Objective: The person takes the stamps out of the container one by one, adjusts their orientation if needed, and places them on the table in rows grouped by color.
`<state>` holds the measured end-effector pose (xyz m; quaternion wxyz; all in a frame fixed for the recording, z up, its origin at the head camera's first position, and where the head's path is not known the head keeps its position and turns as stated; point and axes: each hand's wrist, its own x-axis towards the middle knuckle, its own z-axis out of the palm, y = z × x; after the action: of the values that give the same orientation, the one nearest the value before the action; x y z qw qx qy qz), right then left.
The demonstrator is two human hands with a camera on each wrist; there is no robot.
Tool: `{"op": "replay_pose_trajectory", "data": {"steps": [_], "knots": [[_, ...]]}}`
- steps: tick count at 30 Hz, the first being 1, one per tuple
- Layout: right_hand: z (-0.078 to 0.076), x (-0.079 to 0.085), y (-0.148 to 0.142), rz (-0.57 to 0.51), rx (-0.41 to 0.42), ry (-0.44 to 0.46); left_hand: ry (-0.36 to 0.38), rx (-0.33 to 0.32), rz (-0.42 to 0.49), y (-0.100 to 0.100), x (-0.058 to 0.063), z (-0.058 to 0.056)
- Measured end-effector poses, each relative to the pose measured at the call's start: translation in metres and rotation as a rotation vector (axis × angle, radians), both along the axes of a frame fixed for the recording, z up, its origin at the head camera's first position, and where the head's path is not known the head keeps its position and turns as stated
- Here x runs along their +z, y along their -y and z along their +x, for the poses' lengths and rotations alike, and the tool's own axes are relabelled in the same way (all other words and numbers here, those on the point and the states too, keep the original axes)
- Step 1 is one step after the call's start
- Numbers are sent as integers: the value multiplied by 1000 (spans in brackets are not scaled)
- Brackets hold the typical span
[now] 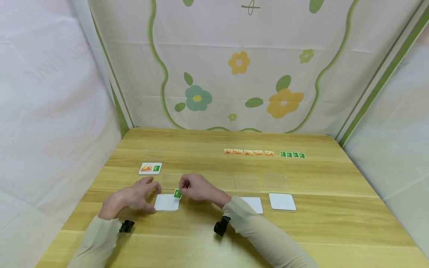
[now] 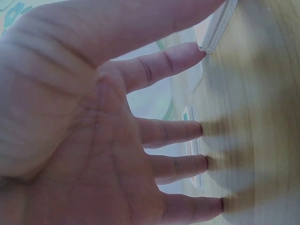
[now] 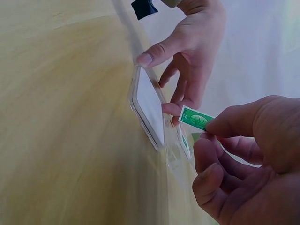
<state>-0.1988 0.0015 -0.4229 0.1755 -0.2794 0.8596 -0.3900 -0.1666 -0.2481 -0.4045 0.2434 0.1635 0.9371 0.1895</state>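
Observation:
My right hand [image 1: 197, 187] pinches a small green postage stamp [image 3: 196, 118] between thumb and forefinger, its other fingers curled. In the head view the stamp overlaps the upper right corner of a blank white card in a clear case [image 1: 166, 203]. My left hand [image 1: 134, 196] steadies that case, thumb at its near left corner and forefinger at its far left corner. The left hand's other fingers stretch out straight, their tips at the table in the left wrist view. Beyond the left hand lies a cased card [image 1: 150, 168] bearing an orange and a green stamp.
Two more blank white cards, one partly behind my right arm [image 1: 253, 204] and one farther right [image 1: 282, 201], lie on the wooden table [image 1: 187, 242]. Clear covers [image 1: 276, 181] lie behind them. Rows of orange stamps [image 1: 248, 152] and green stamps [image 1: 289, 154] run along the back.

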Motion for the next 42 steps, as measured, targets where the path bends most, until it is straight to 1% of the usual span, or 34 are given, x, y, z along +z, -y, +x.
{"op": "replay_pose_trajectory", "data": {"steps": [3, 9, 12, 15, 20, 23, 30, 37, 42], "knots": [[-3, 0, -5, -13, -8, -1, 2, 1, 1, 0, -1, 0], [-6, 2, -17, -34, -30, -20, -4, -26, 5, -1, -1, -1], [-6, 4, -21, -49, -34, -15, -2, -23, 6, -1, 0, -2], [-7, 6, -24, -56, -32, -4, -5, -33, -2, -1, 1, -1], [-7, 10, -30, -40, -29, -22, 4, -26, 4, -1, 2, -1], [-7, 12, -34, -52, -20, -31, 4, -24, 6, -1, 2, -1], [-12, 12, -43, -78, -24, -18, 9, -10, 1, 1, 0, 0], [-13, 14, -49, -84, -35, -7, 1, -23, 1, 1, 2, 1], [-14, 17, -52, -93, -42, -16, 5, -20, 0, 1, 2, 0]]}}
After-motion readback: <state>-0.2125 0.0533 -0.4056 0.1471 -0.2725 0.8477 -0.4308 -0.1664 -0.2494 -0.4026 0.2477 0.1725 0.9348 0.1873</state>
